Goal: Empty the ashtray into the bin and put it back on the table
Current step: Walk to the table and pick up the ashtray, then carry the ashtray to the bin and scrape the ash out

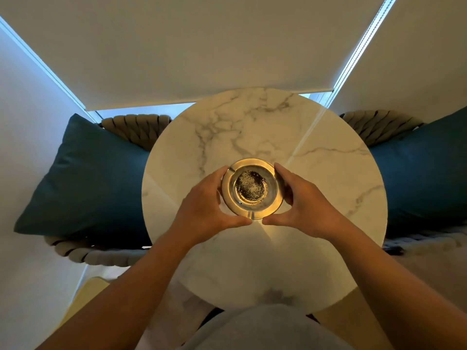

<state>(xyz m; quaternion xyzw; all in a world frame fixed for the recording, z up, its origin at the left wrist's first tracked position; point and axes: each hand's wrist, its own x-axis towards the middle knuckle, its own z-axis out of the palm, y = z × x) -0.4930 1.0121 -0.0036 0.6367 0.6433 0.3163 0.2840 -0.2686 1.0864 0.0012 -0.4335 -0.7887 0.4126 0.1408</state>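
Note:
A round gold metal ashtray (252, 189) with dark ash in its bowl sits near the middle of a round white marble table (316, 173). My left hand (207, 208) curls around the ashtray's left rim, thumb under the near edge. My right hand (303, 205) curls around its right rim the same way, and the two thumbs almost meet at the near side. The fingertips touch the rim. Whether the ashtray is lifted off the table I cannot tell. No bin is in view.
Two woven rope chairs flank the table, each with a dark teal cushion: the left cushion (86, 178), the right cushion (424, 173). A drawn roller blind (202, 46) hangs behind the table. Pale walls stand close on both sides. A yellowish object (88, 291) lies low at the left.

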